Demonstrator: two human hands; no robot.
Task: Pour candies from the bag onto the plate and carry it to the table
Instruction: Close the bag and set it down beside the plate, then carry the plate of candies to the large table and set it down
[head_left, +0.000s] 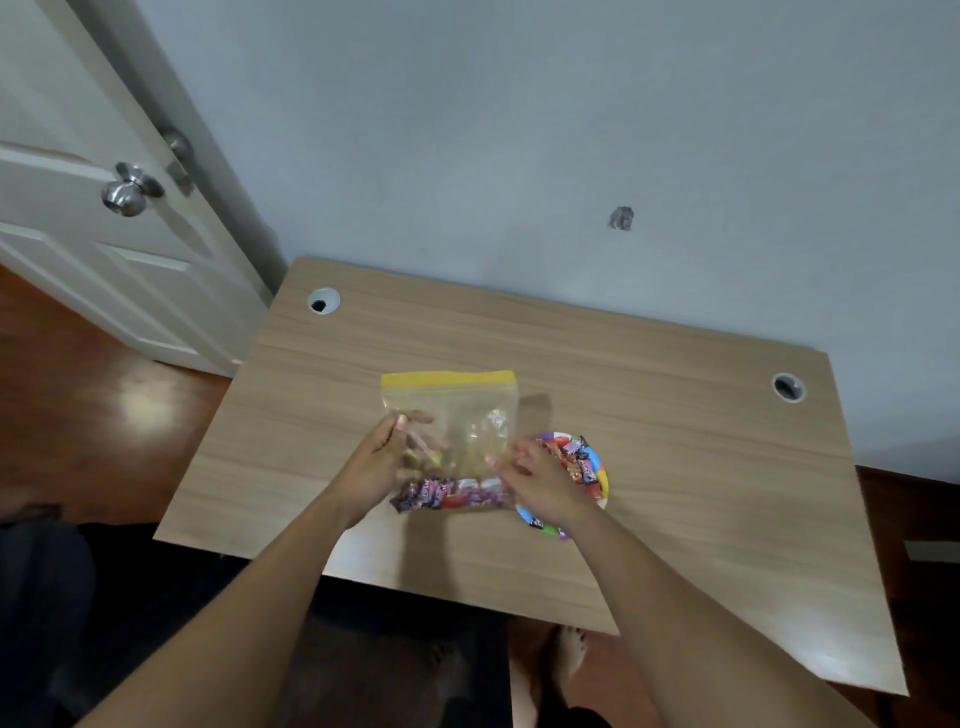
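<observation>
A clear zip bag (457, 410) with a yellow seal strip stands upright over the wooden table (649, 467), seal at the top. Wrapped candies (447, 493) lie along its bottom edge. My left hand (374, 467) grips the bag's left side. My right hand (540, 483) grips its lower right corner. Just right of the bag, a colourful dotted paper plate (597, 467) rests on the table with several wrapped candies (574, 457) on it; my right hand covers part of it.
Two round cable holes (323, 301) (788, 387) sit near the table's back corners. The table backs onto a grey wall. A white door with a metal knob (127, 192) stands at the left. My bare foot (566, 654) shows below the table's front edge.
</observation>
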